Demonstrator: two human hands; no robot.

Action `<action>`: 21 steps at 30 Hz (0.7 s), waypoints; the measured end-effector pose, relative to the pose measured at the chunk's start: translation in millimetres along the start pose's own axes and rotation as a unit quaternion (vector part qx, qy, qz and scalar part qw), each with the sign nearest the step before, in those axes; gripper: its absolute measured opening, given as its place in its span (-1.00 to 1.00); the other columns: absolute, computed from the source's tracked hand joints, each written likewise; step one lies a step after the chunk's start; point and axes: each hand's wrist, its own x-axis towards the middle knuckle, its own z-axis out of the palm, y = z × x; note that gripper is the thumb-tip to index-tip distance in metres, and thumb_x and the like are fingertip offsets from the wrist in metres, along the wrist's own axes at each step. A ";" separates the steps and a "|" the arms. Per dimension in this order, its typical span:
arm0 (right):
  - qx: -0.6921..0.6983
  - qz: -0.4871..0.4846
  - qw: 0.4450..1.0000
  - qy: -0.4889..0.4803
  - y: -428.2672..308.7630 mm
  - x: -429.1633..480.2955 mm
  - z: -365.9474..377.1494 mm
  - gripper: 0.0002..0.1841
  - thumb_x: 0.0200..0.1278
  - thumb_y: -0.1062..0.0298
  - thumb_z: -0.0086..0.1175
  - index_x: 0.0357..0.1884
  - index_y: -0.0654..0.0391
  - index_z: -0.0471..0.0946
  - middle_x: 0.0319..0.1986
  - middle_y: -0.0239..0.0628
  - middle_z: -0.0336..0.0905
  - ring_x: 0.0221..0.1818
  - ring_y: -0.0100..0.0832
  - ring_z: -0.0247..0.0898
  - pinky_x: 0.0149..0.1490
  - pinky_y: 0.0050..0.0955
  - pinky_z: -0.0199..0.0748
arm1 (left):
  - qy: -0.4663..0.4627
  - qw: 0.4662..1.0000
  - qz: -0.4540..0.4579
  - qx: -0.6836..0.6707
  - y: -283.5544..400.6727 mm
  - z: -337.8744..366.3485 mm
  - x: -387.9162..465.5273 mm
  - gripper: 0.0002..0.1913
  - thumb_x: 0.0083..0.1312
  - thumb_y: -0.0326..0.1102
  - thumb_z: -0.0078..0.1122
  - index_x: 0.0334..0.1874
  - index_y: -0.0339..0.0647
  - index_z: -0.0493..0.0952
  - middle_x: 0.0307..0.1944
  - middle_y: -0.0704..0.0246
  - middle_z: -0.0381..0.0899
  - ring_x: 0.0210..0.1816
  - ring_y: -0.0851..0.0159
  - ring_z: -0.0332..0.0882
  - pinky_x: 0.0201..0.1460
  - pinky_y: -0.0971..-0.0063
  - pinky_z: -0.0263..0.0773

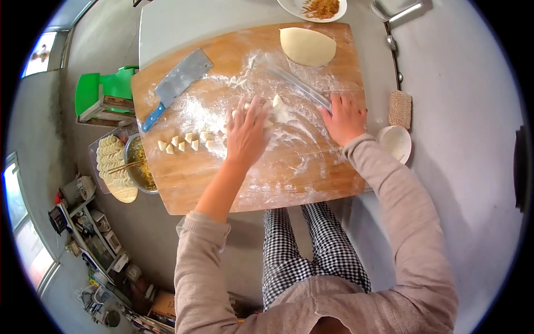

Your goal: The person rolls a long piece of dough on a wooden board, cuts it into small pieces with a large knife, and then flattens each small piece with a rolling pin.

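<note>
My left hand (248, 131) lies palm down on the floured wooden board (267, 188), fingers a little apart. Small dough pieces show at its fingertips and edge, and its palm hides what lies beneath. One cut dough piece (278, 101) sits just right of those fingertips. To the left, several more dough pieces (195, 145) form a loose double row. My right hand (346, 117) rests at the board's right side with fingers spread. The near end of a rolling pin (302, 88) meets its thumb and index finger; the pin's far end is blurred.
A cleaver (183, 77) with a blue handle and a dough sheet (308, 46) lie on the board. Beyond is a plate (283, 3) of brown crumbly food. Dumplings (109, 156) and a metal bowl of filling (144, 167) stand left. A white bowl (394, 144) sits right.
</note>
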 end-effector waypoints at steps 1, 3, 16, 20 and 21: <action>-0.008 -0.003 1.000 -0.016 0.6 -5.0 1.4 -0.58 0.21 0.05 0.10 0.02 0.07 0.39 -0.02 -0.21 0.36 0.04 -0.10 0.29 -0.09 0.08 0.22 | 0.003 1.000 -0.009 -0.002 -4.6 11.9 -17.1 -0.33 0.30 -0.02 0.04 0.46 0.13 0.13 0.52 0.37 -0.07 0.53 0.09 -0.22 0.50 -0.17 -0.45; -0.002 0.004 0.999 -0.040 -2.8 -21.4 6.6 -0.62 0.25 0.03 0.03 -0.07 0.10 0.40 -0.14 -0.13 0.47 -0.06 -0.08 0.41 -0.11 0.10 0.23 | -0.042 0.999 -0.022 -0.011 3.9 11.1 -39.7 -0.34 0.32 0.01 -0.01 0.46 0.08 0.12 0.54 0.42 -0.14 0.54 0.10 -0.26 0.51 -0.14 -0.58; -0.013 0.091 0.995 -0.044 -30.3 -44.2 28.4 -0.62 0.26 -0.03 -0.05 -0.19 0.13 0.39 -0.31 -0.06 0.56 -0.21 -0.03 0.47 -0.04 0.02 0.19 | -0.245 0.966 -0.068 0.058 1.1 -21.8 -23.7 -0.22 0.30 0.07 0.08 0.51 0.21 -0.07 0.56 0.43 -0.38 0.55 0.12 -0.55 0.50 -0.12 -0.57; -0.026 0.083 0.996 -0.033 -33.6 -47.6 34.7 -0.62 0.26 0.00 -0.04 -0.17 0.15 0.39 -0.33 -0.05 0.55 -0.23 -0.03 0.48 -0.05 0.01 0.20 | 0.022 0.995 0.000 -0.097 -23.6 -8.3 -24.9 -0.25 0.19 -0.04 0.22 0.44 0.11 0.16 0.52 0.28 -0.08 0.54 0.18 -0.25 0.51 -0.09 -0.59; -0.028 0.079 0.996 -0.021 -29.8 -47.0 36.7 -0.63 0.26 0.01 -0.04 -0.17 0.15 0.39 -0.34 -0.05 0.55 -0.24 -0.03 0.48 -0.06 0.02 0.20 | 0.133 0.986 -0.029 -0.097 -45.6 -10.5 -23.7 -0.45 0.18 -0.07 0.14 0.25 0.01 0.39 0.40 0.29 0.21 0.46 0.14 0.04 0.49 -0.14 -0.30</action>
